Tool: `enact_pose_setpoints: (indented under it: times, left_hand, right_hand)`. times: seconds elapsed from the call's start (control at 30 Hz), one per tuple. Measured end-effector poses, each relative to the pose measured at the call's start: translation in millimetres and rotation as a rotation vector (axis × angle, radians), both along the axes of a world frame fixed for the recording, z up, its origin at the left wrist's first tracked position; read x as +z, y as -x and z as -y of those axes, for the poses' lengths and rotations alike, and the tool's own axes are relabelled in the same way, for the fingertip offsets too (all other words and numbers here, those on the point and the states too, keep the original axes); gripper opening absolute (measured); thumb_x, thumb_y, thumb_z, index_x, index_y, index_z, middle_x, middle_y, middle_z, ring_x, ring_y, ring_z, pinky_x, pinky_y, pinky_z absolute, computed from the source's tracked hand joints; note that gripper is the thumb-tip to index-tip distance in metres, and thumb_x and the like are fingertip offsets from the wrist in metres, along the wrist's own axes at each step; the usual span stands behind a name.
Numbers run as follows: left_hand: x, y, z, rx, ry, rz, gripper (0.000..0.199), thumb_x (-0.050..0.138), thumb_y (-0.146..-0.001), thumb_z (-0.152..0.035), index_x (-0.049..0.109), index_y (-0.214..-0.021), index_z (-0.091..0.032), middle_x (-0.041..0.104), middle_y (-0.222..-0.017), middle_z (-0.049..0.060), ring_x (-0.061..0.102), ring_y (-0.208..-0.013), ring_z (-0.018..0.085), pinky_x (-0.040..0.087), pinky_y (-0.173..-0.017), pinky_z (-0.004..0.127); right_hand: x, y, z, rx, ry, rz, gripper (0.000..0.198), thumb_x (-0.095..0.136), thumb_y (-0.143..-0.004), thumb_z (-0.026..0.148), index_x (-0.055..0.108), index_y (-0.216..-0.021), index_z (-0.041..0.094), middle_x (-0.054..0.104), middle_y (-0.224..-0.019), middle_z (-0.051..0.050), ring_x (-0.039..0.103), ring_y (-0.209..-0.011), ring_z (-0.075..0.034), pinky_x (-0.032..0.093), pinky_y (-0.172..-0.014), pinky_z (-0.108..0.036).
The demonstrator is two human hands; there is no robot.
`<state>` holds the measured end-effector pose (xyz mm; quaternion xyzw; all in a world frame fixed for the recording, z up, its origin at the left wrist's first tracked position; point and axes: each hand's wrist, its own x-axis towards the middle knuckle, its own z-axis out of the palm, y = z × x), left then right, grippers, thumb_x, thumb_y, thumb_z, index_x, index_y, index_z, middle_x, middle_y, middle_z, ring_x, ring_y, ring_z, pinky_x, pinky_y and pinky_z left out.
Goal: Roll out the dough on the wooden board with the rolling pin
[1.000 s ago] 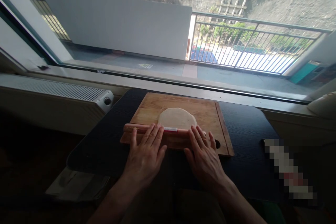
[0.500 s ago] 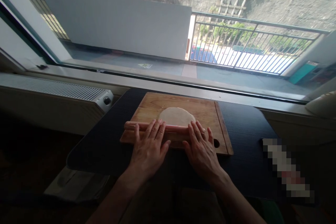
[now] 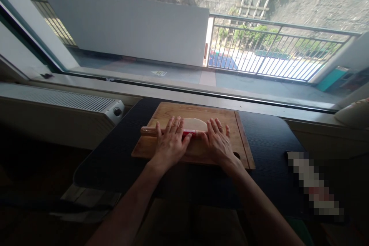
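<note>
A wooden rolling pin (image 3: 149,132) with a red label near its middle lies crosswise on the wooden cutting board (image 3: 184,153). Both my left hand (image 3: 171,142) and my right hand (image 3: 217,139) rest on top of it, palms down, fingers stretched forward and spread rather than wrapped round it. Beyond the pin a flat, rounded sheet of pale dough (image 3: 195,123) shows its far part; the pin and my hands hide the rest. The pin's right end is covered by my right hand.
The board lies on a dark table (image 3: 109,153) against a window sill (image 3: 173,87). A white radiator (image 3: 66,103) stands to the left. A blurred-out object (image 3: 313,182) lies on the table's right side. Outside the window is a railing (image 3: 259,52).
Both hands and the rolling pin have moved forward, away from me, over the dough. The pin has turned, its red label now showing, and less dough is visible beyond it.
</note>
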<state>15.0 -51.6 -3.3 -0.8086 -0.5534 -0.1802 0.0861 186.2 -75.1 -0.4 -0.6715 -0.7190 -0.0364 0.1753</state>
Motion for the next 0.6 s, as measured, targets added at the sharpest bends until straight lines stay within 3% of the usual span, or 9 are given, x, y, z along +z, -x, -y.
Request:
enact_pose_setpoints:
  times: [0.1, 0.27, 0.33, 0.43, 0.6]
  left_hand:
    - [1.1, 1, 8, -0.008, -0.005, -0.003, 0.056, 0.030, -0.092, -0.043, 0.030, -0.141, -0.015, 0.032, -0.146, 0.009, 0.022, -0.137, 0.027, 0.003, -0.109, 0.062]
    - [-10.4, 26, 64, -0.087, -0.012, -0.063, 0.056, 0.036, -0.090, -0.036, 0.027, -0.142, -0.016, 0.028, -0.148, 0.008, 0.020, -0.138, 0.027, 0.003, -0.111, 0.057]
    - [-13.6, 32, 75, -0.100, -0.005, -0.071, 0.057, 0.036, -0.090, -0.035, 0.025, -0.143, -0.016, 0.026, -0.148, 0.008, 0.020, -0.138, 0.026, 0.002, -0.111, 0.056]
    - [-12.9, 27, 60, -0.100, 0.010, -0.077, 0.056, 0.032, -0.091, -0.035, 0.025, -0.143, -0.015, 0.024, -0.149, 0.007, 0.017, -0.139, 0.025, 0.000, -0.111, 0.056]
    - [0.6, -1, -8, -0.032, 0.069, 0.004, 0.054, 0.024, -0.094, -0.039, 0.029, -0.141, -0.014, 0.030, -0.147, 0.008, 0.019, -0.138, 0.025, 0.000, -0.109, 0.060]
  right_hand:
    - [0, -1, 8, 0.012, -0.008, 0.000, 0.053, 0.028, -0.095, 0.042, 0.034, -0.139, 0.014, 0.029, -0.147, -0.009, 0.015, -0.139, -0.023, 0.010, -0.111, -0.051]
    - [-13, -4, 76, 0.154, -0.037, 0.041, 0.055, 0.035, -0.093, 0.037, 0.025, -0.144, 0.017, 0.022, -0.150, -0.006, 0.013, -0.139, -0.022, 0.009, -0.112, -0.049]
    - [-16, -5, 90, 0.193, -0.032, 0.059, 0.058, 0.038, -0.092, 0.036, 0.022, -0.144, 0.017, 0.022, -0.150, -0.006, 0.012, -0.139, -0.023, 0.009, -0.112, -0.049]
    - [-13, -7, 76, 0.169, -0.010, 0.064, 0.056, 0.034, -0.093, 0.036, 0.024, -0.144, 0.015, 0.022, -0.150, -0.007, 0.011, -0.139, -0.022, 0.008, -0.112, -0.048]
    - [4, -10, -1, 0.029, 0.030, 0.017, 0.053, 0.026, -0.095, 0.041, 0.035, -0.138, 0.012, 0.028, -0.148, -0.009, 0.015, -0.139, -0.023, 0.010, -0.111, -0.050]
